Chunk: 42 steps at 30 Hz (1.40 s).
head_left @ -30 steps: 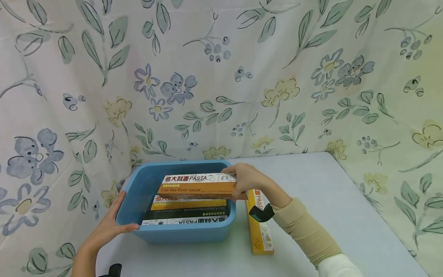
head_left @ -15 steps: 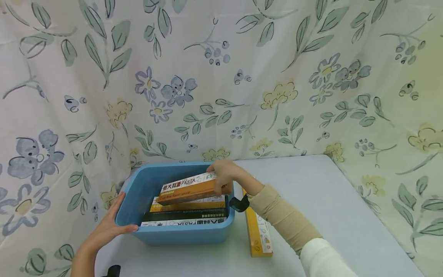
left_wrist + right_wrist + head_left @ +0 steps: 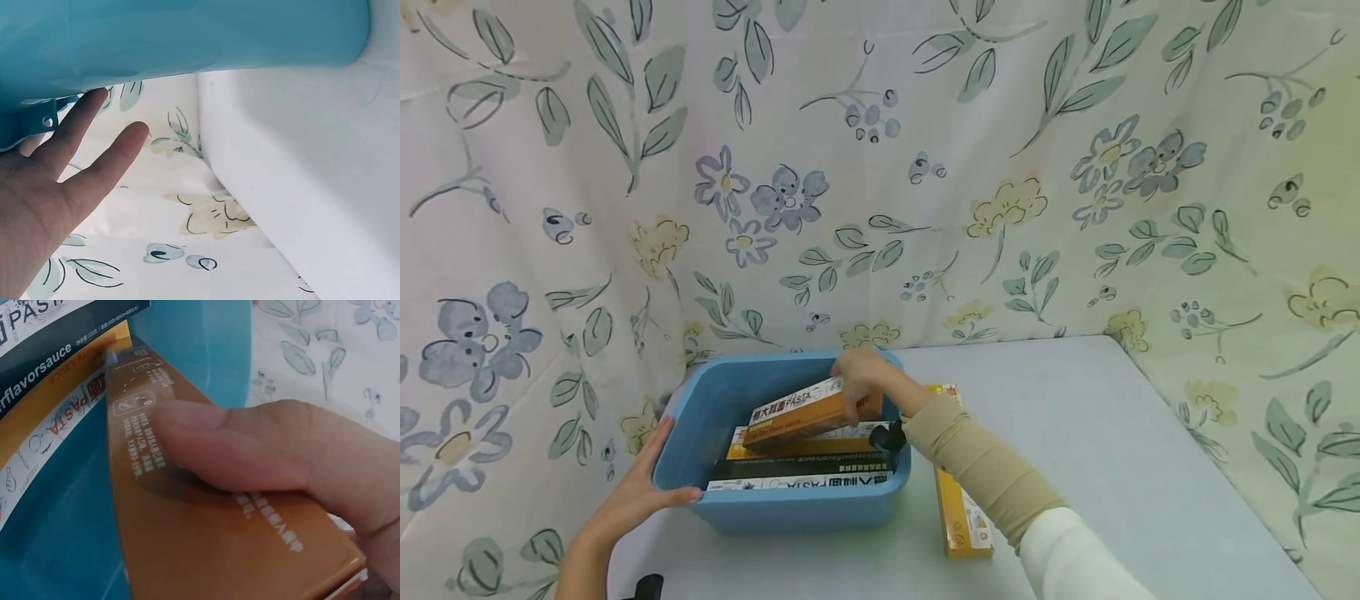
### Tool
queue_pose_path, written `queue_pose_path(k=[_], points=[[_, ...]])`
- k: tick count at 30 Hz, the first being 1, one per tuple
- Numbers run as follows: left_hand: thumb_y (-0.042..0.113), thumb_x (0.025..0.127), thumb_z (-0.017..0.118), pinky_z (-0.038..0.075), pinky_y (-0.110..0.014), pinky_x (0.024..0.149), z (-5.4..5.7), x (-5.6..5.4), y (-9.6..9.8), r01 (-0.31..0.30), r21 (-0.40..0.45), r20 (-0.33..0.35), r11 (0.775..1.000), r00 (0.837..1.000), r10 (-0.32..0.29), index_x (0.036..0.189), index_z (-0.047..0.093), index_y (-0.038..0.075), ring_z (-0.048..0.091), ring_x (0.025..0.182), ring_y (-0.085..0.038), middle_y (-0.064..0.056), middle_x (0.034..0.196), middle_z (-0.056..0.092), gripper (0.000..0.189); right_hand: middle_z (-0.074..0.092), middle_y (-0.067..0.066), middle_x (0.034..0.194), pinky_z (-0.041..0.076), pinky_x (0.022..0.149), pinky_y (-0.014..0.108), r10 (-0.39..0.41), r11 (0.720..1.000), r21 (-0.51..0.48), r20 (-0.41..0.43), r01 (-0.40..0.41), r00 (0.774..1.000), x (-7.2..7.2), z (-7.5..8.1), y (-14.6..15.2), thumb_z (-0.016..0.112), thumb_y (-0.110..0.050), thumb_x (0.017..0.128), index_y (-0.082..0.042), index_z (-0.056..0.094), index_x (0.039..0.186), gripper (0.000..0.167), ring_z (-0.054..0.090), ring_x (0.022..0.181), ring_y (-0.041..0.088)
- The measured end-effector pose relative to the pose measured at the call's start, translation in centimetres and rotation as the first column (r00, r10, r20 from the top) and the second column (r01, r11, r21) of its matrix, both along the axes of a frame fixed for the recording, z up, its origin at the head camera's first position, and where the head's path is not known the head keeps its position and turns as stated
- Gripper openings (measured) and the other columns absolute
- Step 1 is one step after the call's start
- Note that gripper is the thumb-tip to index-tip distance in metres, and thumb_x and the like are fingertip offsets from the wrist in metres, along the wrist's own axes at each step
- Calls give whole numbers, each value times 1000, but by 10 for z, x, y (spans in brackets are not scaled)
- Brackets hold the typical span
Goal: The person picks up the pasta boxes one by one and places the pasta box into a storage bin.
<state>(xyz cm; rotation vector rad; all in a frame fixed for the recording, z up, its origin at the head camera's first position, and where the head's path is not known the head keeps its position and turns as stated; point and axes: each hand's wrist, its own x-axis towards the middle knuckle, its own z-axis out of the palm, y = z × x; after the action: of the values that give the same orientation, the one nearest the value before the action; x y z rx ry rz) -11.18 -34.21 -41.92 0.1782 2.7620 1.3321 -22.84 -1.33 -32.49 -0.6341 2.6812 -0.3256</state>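
Observation:
My right hand [image 3: 867, 377] grips the right end of an orange-and-white pasta box [image 3: 805, 417] inside the blue plastic bin [image 3: 797, 512]. The box tilts, its left end lower and its held end raised. In the right wrist view, my thumb [image 3: 206, 444] presses on the orange face of that box. Beneath and in front of it lie a yellow pasta box [image 3: 767, 451], a dark pasta box [image 3: 805, 466] and a white-sided box [image 3: 797, 481]. My left hand [image 3: 636, 492] rests on the bin's left corner, thumb along the near rim, fingers extended against the outer wall [image 3: 187, 37].
Right of the bin, another yellow pasta box [image 3: 958, 512] lies lengthwise on the white table [image 3: 1090, 433], partly hidden behind my right forearm. A floral curtain [image 3: 880, 183] hangs behind the table and along both sides.
My right hand has moved left and deeper into the bin with the orange pasta box, which has gone from nearly level to tilted, left end down. The left hand stays in place.

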Motion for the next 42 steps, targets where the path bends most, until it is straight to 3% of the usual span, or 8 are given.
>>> queue_pose_path(k=[5,14,21,29,35,42], points=[[20,77,78,10,-84,92,1,1,1,-4,0,4,1000,1000,4,156,-5,7,-5,137,-61,-30,157,-9,115,62,2,126,52,86,29,-2,999,35,24,1,1000,-3,-1,-12,93,-15,61,-11,62,131,77,57,101,17],[20,76,79,11,-83,93,1,1,5,-8,-5,15,1000,1000,8,155,-4,5,-3,137,-60,-30,157,-7,115,62,1,123,51,86,31,-8,999,41,63,5,998,-5,-14,-31,95,-18,58,-12,61,132,82,57,100,18],[19,77,78,12,-84,93,-1,1,4,-7,5,5,1000,1000,7,156,-4,6,-2,137,-61,-30,157,-7,114,54,3,139,48,96,34,18,997,72,83,-24,996,-8,-17,-32,95,-20,61,-13,54,140,90,53,121,22],[20,77,78,12,-84,92,-2,0,4,-10,6,19,1000,1000,10,156,-5,8,-2,137,-61,-30,157,-8,115,56,4,132,49,95,36,-15,993,118,45,10,999,-6,-27,-19,90,-31,68,-13,56,135,77,55,117,22],[19,77,78,12,-84,92,-2,0,3,-2,3,5,1000,1000,2,156,-5,8,-3,137,-61,-29,157,-8,115,55,5,139,44,102,37,6,1000,-1,53,-6,999,-13,-16,-8,77,-32,84,-9,55,138,63,51,127,25],[19,78,77,13,-84,92,-1,0,1,-3,6,19,1000,1000,3,156,-7,10,-4,137,-61,-29,157,-10,115,59,10,133,46,100,38,-14,973,-231,70,30,997,-16,-11,13,74,-27,87,-3,57,134,56,54,122,27]])
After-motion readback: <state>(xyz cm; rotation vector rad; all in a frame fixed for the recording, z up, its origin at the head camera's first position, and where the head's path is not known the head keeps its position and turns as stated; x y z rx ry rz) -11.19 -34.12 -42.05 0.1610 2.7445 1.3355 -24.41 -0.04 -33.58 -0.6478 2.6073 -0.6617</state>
